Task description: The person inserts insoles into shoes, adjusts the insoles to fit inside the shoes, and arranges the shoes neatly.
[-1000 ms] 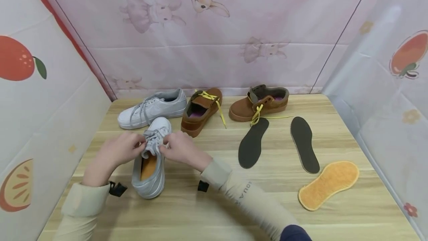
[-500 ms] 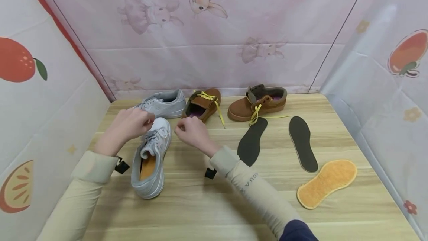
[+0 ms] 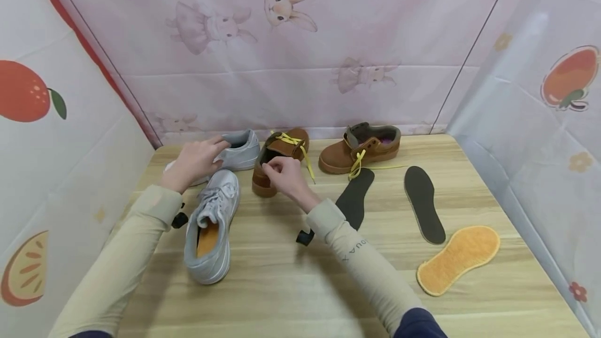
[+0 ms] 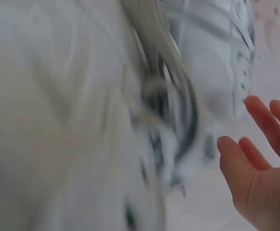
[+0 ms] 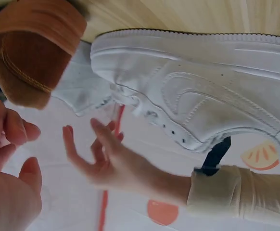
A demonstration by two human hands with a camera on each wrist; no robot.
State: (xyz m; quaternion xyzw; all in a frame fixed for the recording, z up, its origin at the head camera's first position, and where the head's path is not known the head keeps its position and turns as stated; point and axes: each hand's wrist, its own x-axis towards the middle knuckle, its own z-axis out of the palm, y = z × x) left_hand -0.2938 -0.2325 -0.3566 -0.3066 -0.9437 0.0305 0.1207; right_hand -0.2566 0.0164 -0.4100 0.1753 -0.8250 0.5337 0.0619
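The near white sneaker [image 3: 209, 254] stands on the table with its heel toward me and an orange insole [image 3: 208, 239] inside. Over the far white sneaker [image 3: 240, 153] hovers my left hand [image 3: 194, 159], fingers spread and holding nothing; it hides that shoe's laces and much of its toe. In the left wrist view, the sneaker is blurred and the left thumb and fingers stand apart. My right hand [image 3: 289, 177] is in front of the left brown shoe [image 3: 263, 184], hiding part of its side. Its fingers are loosely bent, with a gap to the thumb in the right wrist view.
A second brown shoe [image 3: 340, 156] with yellow laces stands at the back, right of the middle. Two dark insoles [image 3: 423, 200] and a fuzzy orange insole [image 3: 457, 260] lie on the right side of the wooden table [image 3: 300, 291]. Printed curtains [image 3: 291, 56] enclose the table.
Both hands have left the near sneaker's laces and moved away from me. The left hand has opened over the far sneaker; the right has shifted right toward the brown shoe.
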